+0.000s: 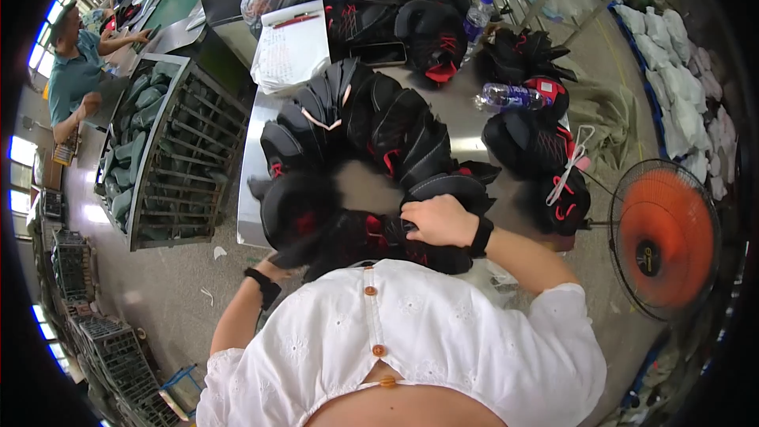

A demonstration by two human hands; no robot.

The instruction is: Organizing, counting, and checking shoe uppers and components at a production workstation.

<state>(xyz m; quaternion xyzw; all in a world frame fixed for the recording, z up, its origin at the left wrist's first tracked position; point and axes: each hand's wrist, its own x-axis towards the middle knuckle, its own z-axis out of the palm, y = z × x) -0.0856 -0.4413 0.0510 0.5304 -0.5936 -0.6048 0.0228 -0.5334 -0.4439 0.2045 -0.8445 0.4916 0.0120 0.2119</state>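
Note:
Black shoe uppers (383,122) with red linings and markings stand nested in a curved row on the metal table (253,217). My right hand (439,220) is closed over a black shoe upper (447,186) at the row's near right end, fingers curled over its edge. My left hand (274,267) is low by the table's front edge, against a dark shoe upper (296,209) blurred by motion. Its fingers are mostly hidden behind that piece. More black and red material lies between my hands, close to my body.
A notepad with a red pen (288,43), a phone (378,54) and plastic bottles (512,97) share the table with more uppers. An orange fan (662,237) stands at right. At left are a rack of green pieces (170,150) and a co-worker (79,71).

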